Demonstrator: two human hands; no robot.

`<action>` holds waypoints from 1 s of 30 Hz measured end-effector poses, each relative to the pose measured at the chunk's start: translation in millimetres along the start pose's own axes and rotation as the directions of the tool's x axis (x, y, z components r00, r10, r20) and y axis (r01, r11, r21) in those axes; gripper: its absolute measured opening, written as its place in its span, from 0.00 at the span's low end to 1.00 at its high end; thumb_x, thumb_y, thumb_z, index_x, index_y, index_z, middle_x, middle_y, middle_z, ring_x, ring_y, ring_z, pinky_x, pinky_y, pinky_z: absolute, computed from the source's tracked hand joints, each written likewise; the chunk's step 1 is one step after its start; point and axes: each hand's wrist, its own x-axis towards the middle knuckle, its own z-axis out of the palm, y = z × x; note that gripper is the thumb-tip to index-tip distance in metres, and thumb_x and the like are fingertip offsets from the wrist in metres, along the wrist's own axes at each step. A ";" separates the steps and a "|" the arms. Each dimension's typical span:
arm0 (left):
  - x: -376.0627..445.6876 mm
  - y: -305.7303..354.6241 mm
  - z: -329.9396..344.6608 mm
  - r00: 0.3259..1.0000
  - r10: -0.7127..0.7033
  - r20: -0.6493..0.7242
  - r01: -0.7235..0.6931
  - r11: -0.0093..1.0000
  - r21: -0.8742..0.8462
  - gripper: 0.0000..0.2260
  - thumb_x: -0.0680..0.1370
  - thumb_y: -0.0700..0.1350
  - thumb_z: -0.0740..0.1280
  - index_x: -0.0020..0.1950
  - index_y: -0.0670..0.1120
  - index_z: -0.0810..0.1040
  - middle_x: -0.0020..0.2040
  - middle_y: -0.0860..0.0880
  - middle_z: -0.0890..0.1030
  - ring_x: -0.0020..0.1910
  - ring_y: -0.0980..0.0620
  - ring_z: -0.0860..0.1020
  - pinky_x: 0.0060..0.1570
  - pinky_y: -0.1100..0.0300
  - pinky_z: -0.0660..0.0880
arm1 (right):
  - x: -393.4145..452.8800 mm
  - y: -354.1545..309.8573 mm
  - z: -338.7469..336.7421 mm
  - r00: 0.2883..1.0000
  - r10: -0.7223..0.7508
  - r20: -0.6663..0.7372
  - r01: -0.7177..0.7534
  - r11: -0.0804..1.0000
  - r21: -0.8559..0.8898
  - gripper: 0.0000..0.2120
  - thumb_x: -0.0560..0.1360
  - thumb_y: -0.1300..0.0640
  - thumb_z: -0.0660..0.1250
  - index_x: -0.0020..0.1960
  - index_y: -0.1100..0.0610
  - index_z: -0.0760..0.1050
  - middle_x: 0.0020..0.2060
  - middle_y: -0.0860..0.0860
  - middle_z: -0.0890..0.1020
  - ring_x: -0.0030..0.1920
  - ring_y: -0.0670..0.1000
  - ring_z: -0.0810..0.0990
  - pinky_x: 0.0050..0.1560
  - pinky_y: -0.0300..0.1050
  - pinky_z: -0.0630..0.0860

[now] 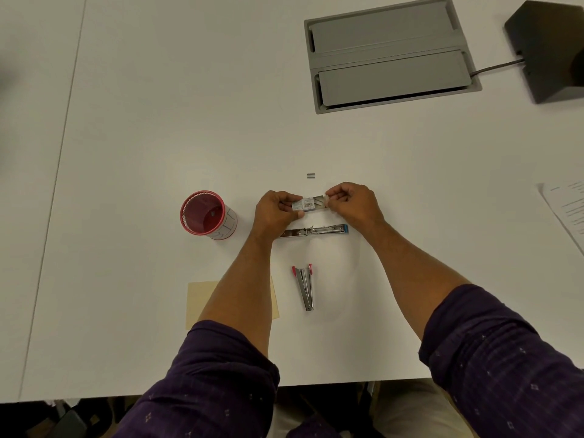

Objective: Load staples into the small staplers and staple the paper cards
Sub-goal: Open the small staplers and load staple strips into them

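Both arms extended forward; left hand and right hand close together, fingers pinched.

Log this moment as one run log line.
left hand: holds staple box | right hand: pulling its tray | blue stapler: open | pink stapler: untouched

We hold the staple box between our left hand and right hand, above the table. Just beyond it lies a loose strip of staples. Just nearer than the box, an opened stapler lies flat, crosswise. Nearer still lies a second stapler, pointing toward us. Left of the hands stands a mesh cup. A paper card lies under our left forearm. A cable hatch sits far right.
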 end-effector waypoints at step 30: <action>-0.5 1.0 1.3 1.000 0.001 0.016 -0.001 1.000 0.010 0.16 0.69 0.36 0.79 0.56 0.43 0.85 0.44 0.47 0.84 0.36 0.57 0.78 0.43 0.66 0.79 | -7.1 1.6 12.9 0.999 0.038 -0.025 -0.037 0.999 0.034 0.09 0.70 0.59 0.80 0.49 0.57 0.86 0.40 0.51 0.87 0.40 0.45 0.83 0.45 0.35 0.80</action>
